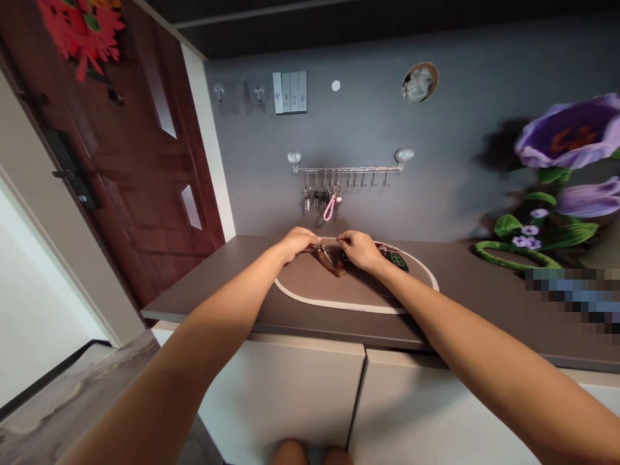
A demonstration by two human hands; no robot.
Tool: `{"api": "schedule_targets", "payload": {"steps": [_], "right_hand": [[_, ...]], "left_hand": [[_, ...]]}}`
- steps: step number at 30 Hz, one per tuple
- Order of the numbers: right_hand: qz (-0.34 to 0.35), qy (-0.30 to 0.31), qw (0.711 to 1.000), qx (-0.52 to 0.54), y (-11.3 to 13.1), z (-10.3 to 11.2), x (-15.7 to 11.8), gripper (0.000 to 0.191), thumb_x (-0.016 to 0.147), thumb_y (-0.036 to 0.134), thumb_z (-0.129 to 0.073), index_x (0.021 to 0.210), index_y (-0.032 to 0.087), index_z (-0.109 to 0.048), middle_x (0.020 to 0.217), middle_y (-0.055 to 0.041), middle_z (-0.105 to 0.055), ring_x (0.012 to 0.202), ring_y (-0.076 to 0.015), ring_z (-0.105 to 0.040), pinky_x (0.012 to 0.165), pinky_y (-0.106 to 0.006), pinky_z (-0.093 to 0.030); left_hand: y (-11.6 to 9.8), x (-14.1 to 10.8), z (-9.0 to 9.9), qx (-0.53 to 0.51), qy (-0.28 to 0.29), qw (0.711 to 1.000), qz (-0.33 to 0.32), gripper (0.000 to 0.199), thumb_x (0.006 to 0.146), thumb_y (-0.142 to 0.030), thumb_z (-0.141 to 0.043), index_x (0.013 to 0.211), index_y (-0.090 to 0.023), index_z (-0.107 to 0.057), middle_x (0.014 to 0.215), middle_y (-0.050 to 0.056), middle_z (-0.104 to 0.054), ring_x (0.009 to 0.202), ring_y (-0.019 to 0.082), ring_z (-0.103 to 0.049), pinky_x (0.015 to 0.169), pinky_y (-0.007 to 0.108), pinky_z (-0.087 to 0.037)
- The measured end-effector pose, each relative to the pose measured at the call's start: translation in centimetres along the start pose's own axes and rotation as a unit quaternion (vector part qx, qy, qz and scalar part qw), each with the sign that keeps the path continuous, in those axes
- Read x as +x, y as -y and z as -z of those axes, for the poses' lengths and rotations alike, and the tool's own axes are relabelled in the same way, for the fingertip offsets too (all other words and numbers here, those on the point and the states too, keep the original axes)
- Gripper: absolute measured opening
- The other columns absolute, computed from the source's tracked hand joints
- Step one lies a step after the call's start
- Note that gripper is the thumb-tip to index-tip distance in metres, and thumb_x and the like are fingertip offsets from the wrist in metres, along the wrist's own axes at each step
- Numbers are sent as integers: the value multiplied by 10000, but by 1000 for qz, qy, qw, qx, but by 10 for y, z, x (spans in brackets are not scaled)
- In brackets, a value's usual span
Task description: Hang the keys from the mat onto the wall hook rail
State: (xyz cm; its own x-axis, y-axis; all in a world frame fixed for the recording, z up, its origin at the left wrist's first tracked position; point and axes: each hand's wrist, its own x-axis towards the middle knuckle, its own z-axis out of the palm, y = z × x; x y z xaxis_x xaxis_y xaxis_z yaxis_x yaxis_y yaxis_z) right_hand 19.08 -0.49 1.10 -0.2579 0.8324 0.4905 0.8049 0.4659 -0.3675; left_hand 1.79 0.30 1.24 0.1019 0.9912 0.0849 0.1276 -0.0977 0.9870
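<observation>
My left hand (299, 243) is closed in a pinch at the metal end of a keychain with a brown strap (333, 265), which hangs or lies just over the brown oval mat (310, 284). To its right, my right hand (361, 250) has its thumb and fingertips pressed together. A small dark object shows beneath those fingers, but whether they hold it I cannot tell. Partly behind my right wrist lies a black item with green outlines (397, 260) on the mat, with something reddish beside it.
Several keys (317, 196) and a pink loop strap (330, 208) hang from a clear hook rail (349, 170) on the grey wall. Purple artificial flowers (569, 145) stand at right on the dark countertop (465, 310). A red-brown door (130, 161) is at left.
</observation>
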Motion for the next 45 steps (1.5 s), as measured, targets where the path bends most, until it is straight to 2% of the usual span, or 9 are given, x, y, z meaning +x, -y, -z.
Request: {"api": "schedule_targets", "payload": {"steps": [9, 18, 23, 29, 37, 45], "right_hand": [[10, -9, 1000, 21, 1, -3, -1, 212, 772, 165, -466, 887, 152, -644, 953, -88, -657, 881, -194, -595, 800, -292, -422], [80, -81, 990, 83, 8, -2, -4, 184, 763, 181, -473, 898, 174, -597, 900, -62, -639, 807, -167, -576, 752, -309, -434], [159, -134, 968, 139, 17, 2, -8, 159, 776, 242, -486, 905, 188, -563, 870, -40, -600, 795, -150, -553, 734, -295, -441], [225, -145, 954, 132, 25, 4, -11, 213, 802, 255, -476, 986, 204, -570, 940, -59, -575, 870, -165, -534, 796, -318, -427], [193, -159, 960, 128, 23, 2, -11, 217, 786, 311, -509, 951, 199, -595, 930, -56, -578, 871, -167, -538, 802, -310, -426], [130, -185, 966, 123, 23, 3, -12, 220, 770, 312, -514, 930, 196, -609, 925, -59, -578, 860, -164, -545, 800, -300, -426]], "left_hand": [[-17, -7, 9, -152, 20, 988, 23, 47, 692, -82, -608, 661, -96, -575, 698, 74, -635, 655, 132, -611, 798, 364, -459], [-25, -6, 12, -250, 47, 967, 3, 30, 724, -56, -567, 696, -64, -573, 710, 108, -637, 730, 178, -634, 800, 398, -484], [-28, -9, 9, -295, 82, 952, 2, 86, 755, -43, -514, 705, -50, -583, 695, 101, -627, 726, 168, -630, 789, 364, -505], [-32, -15, 1, -338, 111, 935, 16, 154, 783, -40, -463, 692, -66, -584, 659, 71, -614, 701, 137, -621, 763, 293, -515], [-29, -18, -6, -317, 148, 936, -25, 152, 776, -41, -465, 728, -71, -607, 711, 81, -631, 678, 113, -603, 749, 263, -494], [-32, -25, -14, -362, 187, 913, -17, 153, 803, -151, -483, 788, -74, -614, 819, 102, -617, 795, 123, -589, 847, 260, -449]]}}
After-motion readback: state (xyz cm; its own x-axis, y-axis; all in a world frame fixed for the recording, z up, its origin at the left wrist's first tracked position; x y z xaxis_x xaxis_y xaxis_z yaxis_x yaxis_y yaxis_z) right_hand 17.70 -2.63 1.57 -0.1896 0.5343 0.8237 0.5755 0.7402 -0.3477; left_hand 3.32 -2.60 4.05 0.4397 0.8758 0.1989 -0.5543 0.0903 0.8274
